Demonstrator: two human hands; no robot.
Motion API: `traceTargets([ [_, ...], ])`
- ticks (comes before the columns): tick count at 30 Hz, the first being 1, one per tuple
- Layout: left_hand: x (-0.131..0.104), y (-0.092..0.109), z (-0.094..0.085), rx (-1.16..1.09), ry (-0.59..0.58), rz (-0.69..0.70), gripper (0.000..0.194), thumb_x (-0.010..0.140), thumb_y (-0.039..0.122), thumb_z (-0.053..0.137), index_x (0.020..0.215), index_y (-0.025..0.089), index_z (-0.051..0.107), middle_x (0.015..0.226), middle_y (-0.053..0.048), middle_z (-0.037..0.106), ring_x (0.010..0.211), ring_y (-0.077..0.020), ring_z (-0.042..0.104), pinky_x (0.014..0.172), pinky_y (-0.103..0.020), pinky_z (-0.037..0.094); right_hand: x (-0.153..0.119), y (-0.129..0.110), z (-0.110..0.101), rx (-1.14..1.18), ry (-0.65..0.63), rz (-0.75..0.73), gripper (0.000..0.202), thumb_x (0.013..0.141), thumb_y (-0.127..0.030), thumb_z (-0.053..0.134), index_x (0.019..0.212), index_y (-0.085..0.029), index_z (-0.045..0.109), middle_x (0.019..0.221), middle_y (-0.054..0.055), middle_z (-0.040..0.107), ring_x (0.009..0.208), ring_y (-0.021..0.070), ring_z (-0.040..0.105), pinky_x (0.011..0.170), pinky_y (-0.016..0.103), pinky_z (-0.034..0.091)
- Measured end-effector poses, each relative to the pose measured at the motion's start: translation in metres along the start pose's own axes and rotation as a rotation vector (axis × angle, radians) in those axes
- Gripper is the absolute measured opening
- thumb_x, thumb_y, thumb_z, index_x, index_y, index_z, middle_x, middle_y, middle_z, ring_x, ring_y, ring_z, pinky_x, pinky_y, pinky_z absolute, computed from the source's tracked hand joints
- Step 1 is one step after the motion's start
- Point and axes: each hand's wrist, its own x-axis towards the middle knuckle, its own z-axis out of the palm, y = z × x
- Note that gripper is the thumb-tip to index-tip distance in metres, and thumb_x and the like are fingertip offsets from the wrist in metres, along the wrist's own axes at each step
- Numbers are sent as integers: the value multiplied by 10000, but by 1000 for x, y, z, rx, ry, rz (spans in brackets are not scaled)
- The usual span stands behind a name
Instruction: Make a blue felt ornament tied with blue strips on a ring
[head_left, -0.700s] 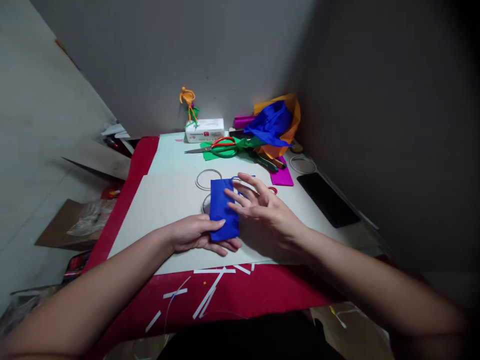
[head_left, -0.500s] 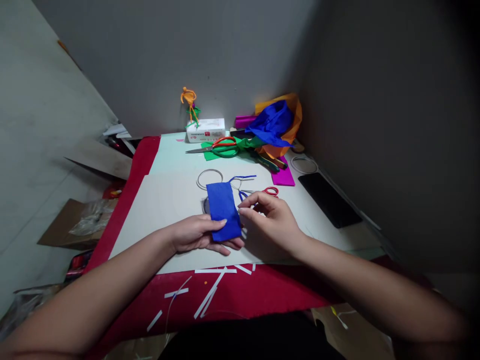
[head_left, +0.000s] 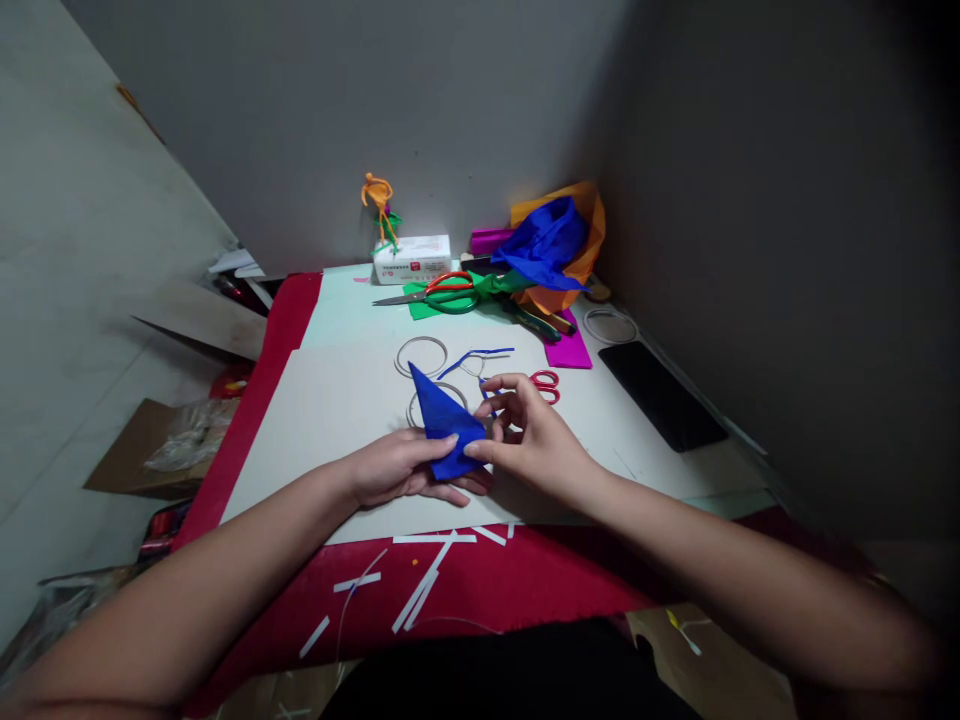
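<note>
A blue paper piece [head_left: 442, 420], folded down to a pointed shape with its tip at the upper left, is between my hands above the white board. My left hand [head_left: 401, 468] supports it from below, thumb pressed on its front. The thumb of my right hand [head_left: 529, 430] presses the paper's right edge, its other fingers curled. Just behind the paper lie two wire rings [head_left: 420, 342], one partly covered by it. A blue-wrapped wire shape [head_left: 474, 358] and red-handled scissors [head_left: 545, 386] lie beyond my right hand, which hides part of them.
At the back, an orange figure [head_left: 379, 195] stands by a white box [head_left: 412, 262], near large scissors [head_left: 450, 292] and crumpled blue paper [head_left: 551, 243]. A black phone [head_left: 660, 395] lies right. White strips [head_left: 420, 590] are scattered on the red cloth [head_left: 525, 580] in front.
The blue paper was a flat upright rectangle; its upper right part is now folded over to a point. My right thumb has come onto the paper. More of the ring and red handles shows.
</note>
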Motion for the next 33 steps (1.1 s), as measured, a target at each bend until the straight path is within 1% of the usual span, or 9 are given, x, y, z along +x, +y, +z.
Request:
traceTargets([
  [5,0,1,-1,45,-37,14,352,920,306,474,1161,71,579,1041,-218,678,1013,-301,641,869,-406,500,0,-2,-1,114,-20,67,555,647,-225,749,1096,-218,422,667,-62,552,606,104,532,610,251,439],
  [9,2,1,-2,38,-53,8,414,903,371,483,1157,63,591,1052,-227,674,997,-307,647,844,-381,513,1,-2,-2,179,-57,117,528,633,-195,748,1065,-211,445,658,-55,576,606,111,566,614,259,457],
  [18,4,-1,-3,-91,-92,20,377,957,299,376,1209,58,521,1064,-244,657,996,-310,647,825,-408,503,2,2,-5,130,-119,143,460,676,-183,712,1039,-215,432,606,-75,549,555,117,577,586,267,467],
  [20,4,-1,-4,-115,-85,8,370,959,276,368,1215,48,505,1058,-248,657,990,-312,650,843,-428,488,1,3,-5,119,-112,116,404,700,-199,693,984,-222,406,616,-75,545,551,116,565,568,259,457],
  [23,3,1,-4,-123,-83,-33,406,963,314,348,1211,33,506,1064,-253,654,1015,-318,637,876,-443,466,-2,3,-6,-24,-64,-53,275,749,-200,645,852,-220,391,698,-50,539,593,101,529,566,237,434],
  [26,3,3,-3,-144,-30,-64,407,966,329,331,1184,46,526,1072,-228,657,1035,-326,625,887,-462,460,-4,1,-6,-256,-80,-244,117,796,-170,588,803,-198,474,754,-21,544,650,102,508,606,233,423],
  [28,2,3,-3,-173,22,-60,368,969,307,328,1169,76,534,1073,-193,664,1013,-312,636,881,-484,466,-5,0,-5,-329,-126,-309,78,804,-160,583,870,-192,557,825,7,604,731,122,547,677,251,440],
  [31,1,4,-2,-199,50,-47,348,974,300,327,1160,96,540,1085,-168,661,998,-281,642,873,-495,477,-4,1,-2,-324,-133,-283,231,778,-178,633,1007,-199,610,994,43,650,876,159,590,770,281,453],
  [33,1,4,-2,-197,27,-46,361,972,322,338,1169,95,538,1106,-172,650,1012,-284,635,877,-487,478,-3,2,0,-283,-118,-176,241,765,-201,651,1003,-194,612,925,36,657,792,151,598,706,273,463],
])
